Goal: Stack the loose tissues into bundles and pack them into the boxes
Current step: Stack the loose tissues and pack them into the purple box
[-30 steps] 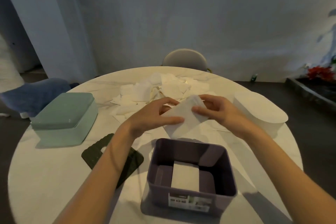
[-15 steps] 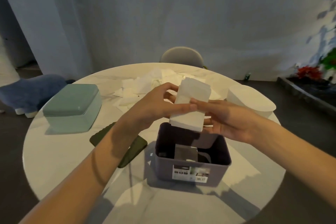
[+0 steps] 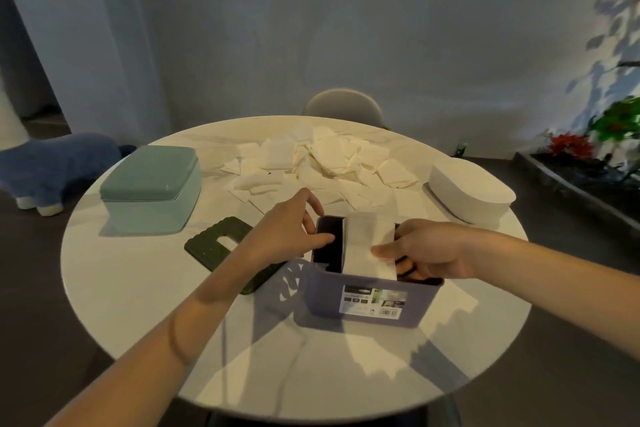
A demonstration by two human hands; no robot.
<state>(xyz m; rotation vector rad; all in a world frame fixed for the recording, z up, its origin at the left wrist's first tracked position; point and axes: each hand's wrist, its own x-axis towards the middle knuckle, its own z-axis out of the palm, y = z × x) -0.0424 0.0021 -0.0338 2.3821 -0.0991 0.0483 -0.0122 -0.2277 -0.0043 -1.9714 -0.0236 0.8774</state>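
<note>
A purple open box (image 3: 322, 295) with a label on its front stands near me on the round white table (image 3: 138, 288). A white bundle of tissues (image 3: 369, 243) sits half inside the box. My right hand (image 3: 426, 250) grips its right side, thumb on top. My left hand (image 3: 287, 232) rests at the box's left rim with its thumb reaching over the opening; its fingers are spread and do not touch the bundle. A heap of loose tissues (image 3: 322, 159) lies at the far middle of the table.
A closed mint-green box (image 3: 152, 184) stands at the left. A white oval box (image 3: 467, 194) stands at the right. A dark green lid with a slot (image 3: 221, 246) lies flat beside my left forearm. A chair (image 3: 343, 107) is behind the table.
The bundle has come down from above the box into its opening. My left hand has let go of it and moved to the box's left rim. The right hand still holds it.
</note>
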